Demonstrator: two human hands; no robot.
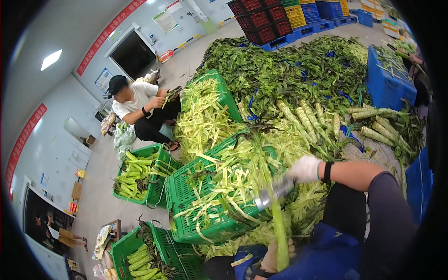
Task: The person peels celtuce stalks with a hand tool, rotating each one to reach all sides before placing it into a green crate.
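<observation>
My left hand (269, 257) is closed around the thick lower end of a pale green celtuce stem (279, 233), low in front of my body. The stem slants up and away, its leafy top (255, 133) over the peelings. In a white glove, my right hand (305, 169) grips a shiny metal peeler (274, 192), blurred by motion and lying across the middle of the stem. Behind the stem, a green crate (186, 223) carries long peel strips (219, 175) on its upturned side. More peelings lie heaped around it.
Green crates of peeled stems (133, 179) stand at left, one more (122, 252) at lower left. Unpeeled stems (305, 121) lie beyond my right hand, before a leaf heap (289, 70). A person (140, 100) crouches at far left. A blue crate (389, 77) stands right.
</observation>
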